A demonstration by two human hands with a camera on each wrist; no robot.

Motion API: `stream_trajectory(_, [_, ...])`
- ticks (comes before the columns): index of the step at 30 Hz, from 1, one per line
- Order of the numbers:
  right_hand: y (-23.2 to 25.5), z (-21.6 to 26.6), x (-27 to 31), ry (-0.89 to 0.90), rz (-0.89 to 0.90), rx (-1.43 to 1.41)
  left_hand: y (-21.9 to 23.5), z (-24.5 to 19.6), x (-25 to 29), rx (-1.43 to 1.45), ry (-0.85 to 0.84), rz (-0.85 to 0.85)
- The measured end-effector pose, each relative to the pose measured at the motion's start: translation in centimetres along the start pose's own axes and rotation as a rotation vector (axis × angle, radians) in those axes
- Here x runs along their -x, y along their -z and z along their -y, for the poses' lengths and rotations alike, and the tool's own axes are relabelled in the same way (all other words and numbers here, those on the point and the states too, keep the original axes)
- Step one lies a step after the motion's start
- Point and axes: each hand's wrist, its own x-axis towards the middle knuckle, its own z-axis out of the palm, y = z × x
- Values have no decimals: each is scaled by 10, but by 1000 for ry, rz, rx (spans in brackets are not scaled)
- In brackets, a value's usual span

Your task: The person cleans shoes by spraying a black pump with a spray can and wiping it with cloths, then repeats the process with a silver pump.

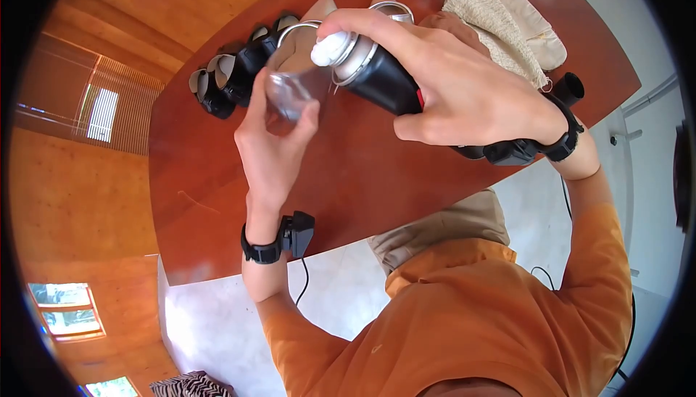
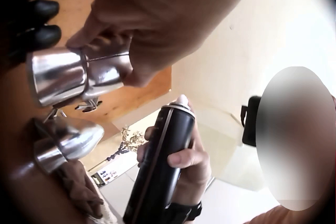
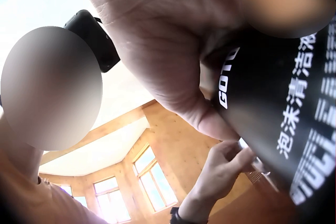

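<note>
Upper centre, the left hand (image 1: 270, 152) is pinching a silver shoe (image 2: 59, 76), the right hand (image 1: 467, 84) gripping a foam-cleaner can (image 1: 378, 78) whose tilt risks overspray.

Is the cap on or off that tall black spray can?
Off: no cap covers the top of the black cylindrical spray can in the right hand; its white nozzle shows bare.

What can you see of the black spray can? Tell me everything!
The black spray can is a smooth cylinder that looks like metal, with a white nozzle, a silvery rim and white lettering on its side. Uncapped and tilted, it is held in the air by the right hand, one finger near the nozzle.
</note>
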Motion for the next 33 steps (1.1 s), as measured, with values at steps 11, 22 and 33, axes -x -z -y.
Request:
stream_trajectory(11, [-22, -28, 17, -67, 13, 18, -8, 21, -13, 668, 531, -184])
stream_trajectory(22, [-28, -37, 16, -80, 3, 25, -7, 21, -9, 575, 498, -200])
stream_trajectory(33, [-21, -33, 15, -157, 55, 25, -21, 17, -9, 534, 429, -205])
